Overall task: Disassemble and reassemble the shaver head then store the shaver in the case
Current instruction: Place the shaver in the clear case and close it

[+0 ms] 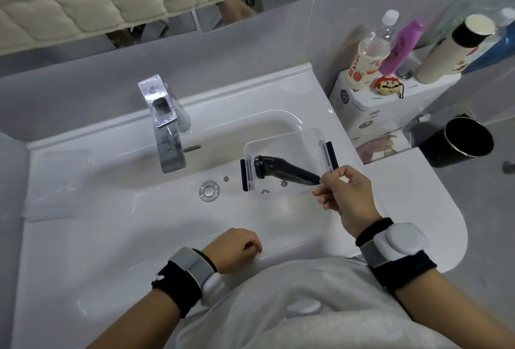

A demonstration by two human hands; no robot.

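Note:
A black shaver (281, 170) lies slanted inside a clear plastic case (292, 139) with black side latches, its round head pointing left. The case sits over the right side of the sink basin (167, 209). My right hand (341, 192) grips the handle end of the shaver at the case's near right corner, fingers curled round it. My left hand (239, 248) rests on the front rim of the sink with its fingers curled under, holding nothing. Two small toothed cutters (226, 179) (283, 183) and a small round ring (264, 192) lie in the basin by the case.
A chrome tap (164, 122) stands at the back left and a drain plug (209, 191) lies in the basin. Bottles (367, 55) and a toy figure (387, 85) stand on a white tank at the right. A black bin (459, 142) sits beyond it.

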